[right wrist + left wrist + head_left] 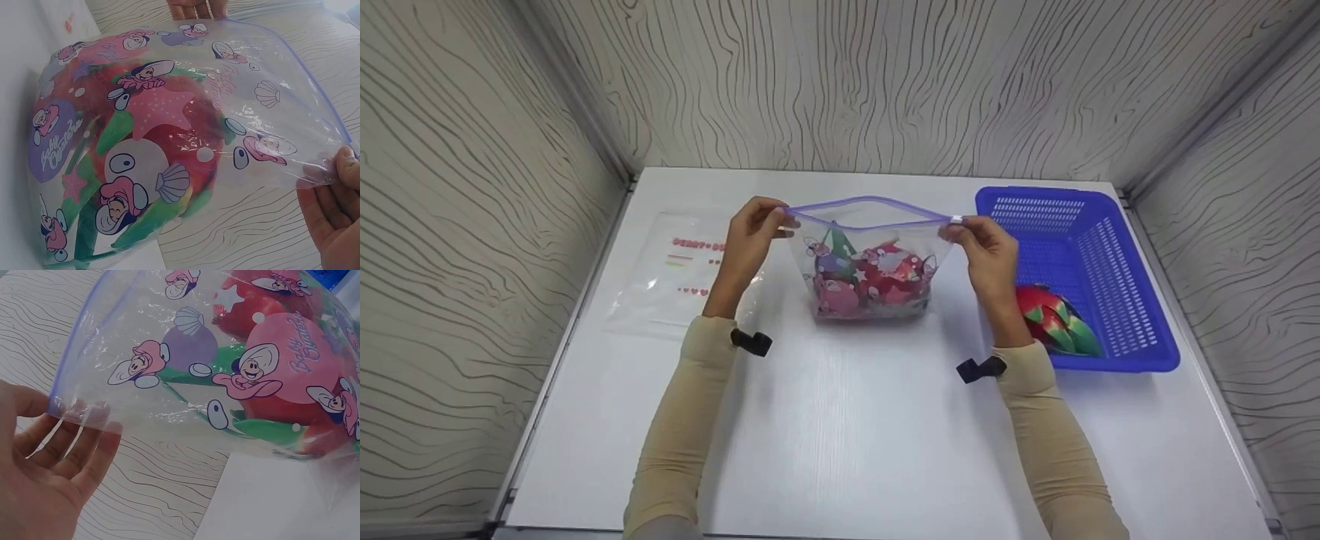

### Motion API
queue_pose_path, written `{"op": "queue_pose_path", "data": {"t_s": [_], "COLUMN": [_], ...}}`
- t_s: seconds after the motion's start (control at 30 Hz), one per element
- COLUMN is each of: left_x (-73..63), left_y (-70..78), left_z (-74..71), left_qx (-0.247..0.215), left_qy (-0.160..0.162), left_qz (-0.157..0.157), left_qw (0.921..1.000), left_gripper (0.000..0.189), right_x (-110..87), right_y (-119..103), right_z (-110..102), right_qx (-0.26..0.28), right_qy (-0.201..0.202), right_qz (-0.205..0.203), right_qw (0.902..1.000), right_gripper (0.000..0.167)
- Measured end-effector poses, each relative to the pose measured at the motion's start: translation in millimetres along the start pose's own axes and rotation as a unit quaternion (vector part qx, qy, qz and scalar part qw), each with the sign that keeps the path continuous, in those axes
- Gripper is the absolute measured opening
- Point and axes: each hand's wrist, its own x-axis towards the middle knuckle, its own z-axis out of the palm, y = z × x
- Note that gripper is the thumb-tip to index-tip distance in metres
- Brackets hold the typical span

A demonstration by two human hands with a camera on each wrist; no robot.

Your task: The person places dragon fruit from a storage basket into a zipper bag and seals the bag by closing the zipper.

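A clear zip bag (870,277) printed with pink cartoon figures stands on the white table, its purple-rimmed mouth spread apart. Inside it are red and green objects that look like artificial dragon fruits, partly hidden by the print. My left hand (757,232) pinches the left corner of the mouth between thumb and fingers; the left wrist view shows this left hand (56,455) at the purple edge. At the opposite corner, beside a white slider (957,219), my right hand (988,251) pinches the rim. In the right wrist view, the right hand's thumb (347,163) presses on the film.
A blue plastic basket (1144,300) stands at the right, with a red and green artificial dragon fruit (1057,319) in its near left part. A flat clear bag (652,262) with red lettering lies at the left, partly under my left arm. Patterned panels (855,90) enclose the table.
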Motion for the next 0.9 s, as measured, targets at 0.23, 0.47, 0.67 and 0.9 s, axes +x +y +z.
{"op": "queue_pose_path", "data": {"t_s": [0.23,0.47,0.67,0.9], "left_x": [14.6,31.7,41.1,51.6], "left_y": [17.1,38.3,54.0,75.8], "left_z": [2.5,7.4,18.5,35.1], "left_qx": [-0.001,0.014,0.026,0.055], "left_qy": [0.007,-0.006,-0.030,-0.089], "left_qz": [0.019,0.035,0.058,0.042], "left_qw": [0.9998,0.9993,0.9975,0.9936], "left_gripper": [0.023,0.023,0.025,0.030], "right_x": [0.1,-0.3,-1.2,-2.2], "right_y": [1.5,4.3,4.8,2.9], "right_z": [-1.1,-0.3,-0.1,-0.5], "right_qx": [0.026,0.039,0.036,0.030], "right_qy": [0.000,-0.010,-0.012,-0.016], "right_qz": [-0.006,-0.017,-0.011,-0.013], "right_qw": [0.9996,0.9990,0.9992,0.9993], "right_gripper": [0.011,0.008,0.012,0.010]}}
